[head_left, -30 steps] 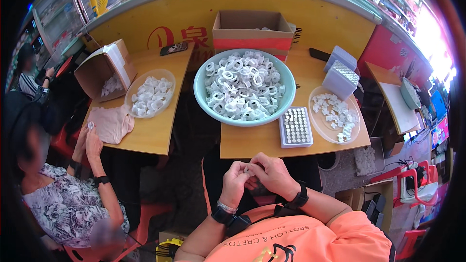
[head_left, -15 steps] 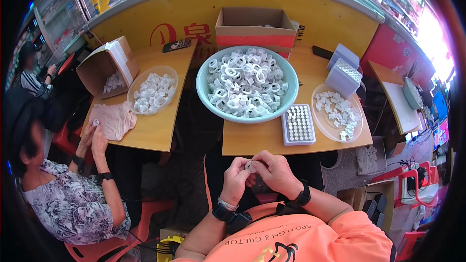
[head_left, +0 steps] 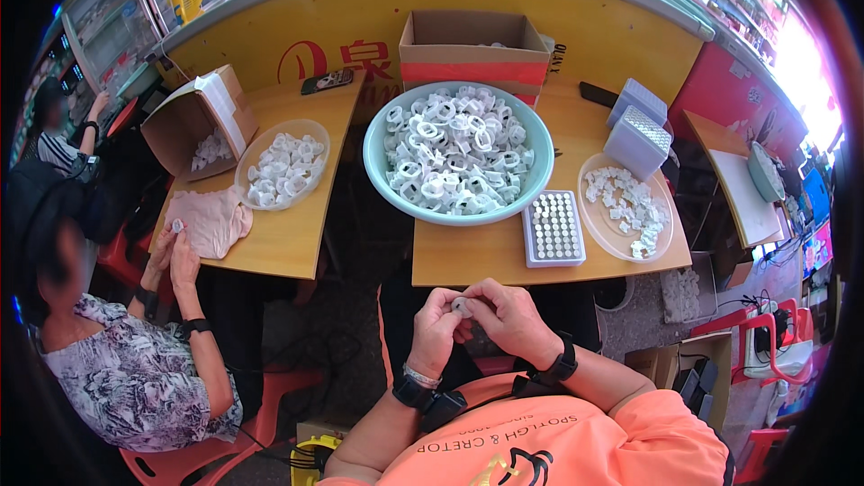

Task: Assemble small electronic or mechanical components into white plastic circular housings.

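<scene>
In front of my body, just off the table's near edge, my left hand [head_left: 433,335] and my right hand [head_left: 515,322] meet fingertip to fingertip. Both are closed on one small white plastic part [head_left: 461,308], mostly covered by thumbs and fingers. Beyond them stands a wide light-blue basin [head_left: 371,175] heaped with white ring-shaped plastic parts [head_left: 459,148]. Right of it, a pale box [head_left: 555,261] holds rows of round whitish pieces. Beside that box lies a shallow clear dish [head_left: 591,241] with small white pieces [head_left: 619,200].
Behind the basin sits an open cardboard box [head_left: 472,67]; stacked pale boxes [head_left: 637,146] stand at the right. On the left, a seated co-worker [head_left: 135,369] holds a small white part beside a pink cloth [head_left: 211,223] and a dish of parts [head_left: 286,171].
My hands stay together on the part, which has shifted very slightly between the fingers. At the far left, another person's hand has risen.
</scene>
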Tool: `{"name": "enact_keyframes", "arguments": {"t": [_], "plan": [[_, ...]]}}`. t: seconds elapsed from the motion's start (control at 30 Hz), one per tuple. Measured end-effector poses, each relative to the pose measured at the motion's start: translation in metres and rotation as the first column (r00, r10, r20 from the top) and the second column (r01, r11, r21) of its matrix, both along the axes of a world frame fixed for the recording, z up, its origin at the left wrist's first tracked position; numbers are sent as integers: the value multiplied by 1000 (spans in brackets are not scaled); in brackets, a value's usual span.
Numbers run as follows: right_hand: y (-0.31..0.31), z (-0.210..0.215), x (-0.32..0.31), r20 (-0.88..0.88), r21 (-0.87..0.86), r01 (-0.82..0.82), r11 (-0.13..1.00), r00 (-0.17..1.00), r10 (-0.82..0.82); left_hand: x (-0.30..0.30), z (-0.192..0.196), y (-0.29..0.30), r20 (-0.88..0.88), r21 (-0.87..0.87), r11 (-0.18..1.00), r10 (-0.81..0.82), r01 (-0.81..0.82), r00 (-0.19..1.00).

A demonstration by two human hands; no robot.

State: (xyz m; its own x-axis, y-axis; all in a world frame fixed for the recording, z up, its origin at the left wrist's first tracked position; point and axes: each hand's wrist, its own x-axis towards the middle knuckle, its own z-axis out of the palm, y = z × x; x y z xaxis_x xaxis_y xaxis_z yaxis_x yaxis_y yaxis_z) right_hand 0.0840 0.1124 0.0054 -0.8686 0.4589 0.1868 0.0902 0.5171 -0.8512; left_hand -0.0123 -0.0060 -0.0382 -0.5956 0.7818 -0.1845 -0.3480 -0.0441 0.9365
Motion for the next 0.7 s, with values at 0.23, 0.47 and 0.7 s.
{"name": "enact_keyframes", "arguments": {"t": [0.23,0.47,0.7], "plan": [[-4,1,-1,18,-105,1,994,1000,1,-1,-2,0,15,17,1000,25,-26,1000],[-2,-1,-1,21,-105,2,995,1000,0,0,0,0,42,27,999,16,-17,999],[1,0,1,22,-32,33,999,999,-32,3,0,0,16,62,998,-31,30,999]]}}
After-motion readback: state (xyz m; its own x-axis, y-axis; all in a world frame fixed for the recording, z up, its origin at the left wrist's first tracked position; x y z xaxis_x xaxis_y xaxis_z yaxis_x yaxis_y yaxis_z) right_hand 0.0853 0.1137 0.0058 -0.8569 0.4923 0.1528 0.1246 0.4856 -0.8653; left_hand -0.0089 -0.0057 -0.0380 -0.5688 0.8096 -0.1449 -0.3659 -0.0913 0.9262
